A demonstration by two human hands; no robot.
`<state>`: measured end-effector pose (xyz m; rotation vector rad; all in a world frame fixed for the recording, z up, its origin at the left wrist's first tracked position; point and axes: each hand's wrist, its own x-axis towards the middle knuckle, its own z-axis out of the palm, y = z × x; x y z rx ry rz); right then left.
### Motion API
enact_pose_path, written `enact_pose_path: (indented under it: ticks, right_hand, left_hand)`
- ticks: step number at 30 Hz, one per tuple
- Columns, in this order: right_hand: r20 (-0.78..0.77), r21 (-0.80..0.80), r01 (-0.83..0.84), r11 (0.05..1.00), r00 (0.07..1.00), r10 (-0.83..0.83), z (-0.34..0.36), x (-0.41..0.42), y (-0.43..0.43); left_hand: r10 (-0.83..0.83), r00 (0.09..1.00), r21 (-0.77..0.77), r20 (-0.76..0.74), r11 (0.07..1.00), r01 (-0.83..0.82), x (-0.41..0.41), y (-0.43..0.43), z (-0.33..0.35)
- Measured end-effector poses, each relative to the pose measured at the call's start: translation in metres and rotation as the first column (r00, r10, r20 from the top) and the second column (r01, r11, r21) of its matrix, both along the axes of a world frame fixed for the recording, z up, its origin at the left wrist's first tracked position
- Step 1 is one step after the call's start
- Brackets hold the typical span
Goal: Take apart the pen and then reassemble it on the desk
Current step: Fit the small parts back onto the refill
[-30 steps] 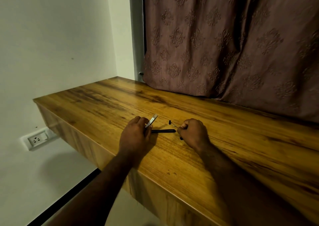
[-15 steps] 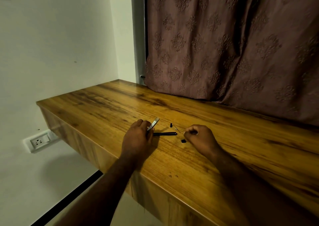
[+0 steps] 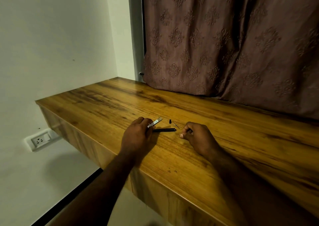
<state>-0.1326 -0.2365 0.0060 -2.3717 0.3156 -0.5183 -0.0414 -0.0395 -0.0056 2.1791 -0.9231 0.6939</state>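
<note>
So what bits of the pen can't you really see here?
All in the head view:
- Silver pen piece: its lower end is hidden inside the left hand.
- Right hand: curled fingers hide whatever it is pinching.
- Small black piece and thin wire-like part: too small to name for sure.
- Black pen barrel: too dark and small to tell whether anything is inside.
</note>
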Motion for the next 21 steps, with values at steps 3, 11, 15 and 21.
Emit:
enact_pose_path:
  ticks: [3, 11, 15, 21]
  right_hand:
    - [0.187, 0.262, -0.006, 0.965, 0.981, -0.044, 0.008, 0.001, 0.009]
    - [0.288, 0.492, -0.132, 0.861, 0.958, -0.017, 0.011, 0.004, 0.035]
    - [0.293, 0.489, -0.138, 0.861, 0.956, -0.013, 0.009, 0.006, 0.039]
    - [0.314, 0.537, -0.143, 0.831, 0.949, -0.039, 0.010, 0.006, 0.038]
  left_hand:
    - [-0.029, 0.999, 0.010, 0.027, 1.000, 0.029, -0.002, 0.000, 0.001]
    - [-0.104, 0.994, 0.022, 0.037, 0.994, 0.103, -0.003, -0.001, 0.001]
    - [-0.144, 0.988, 0.027, 0.051, 0.989, 0.142, -0.004, -0.001, 0.002]
    - [-0.172, 0.983, 0.009, 0.059, 0.985, 0.172, -0.007, -0.002, 0.004]
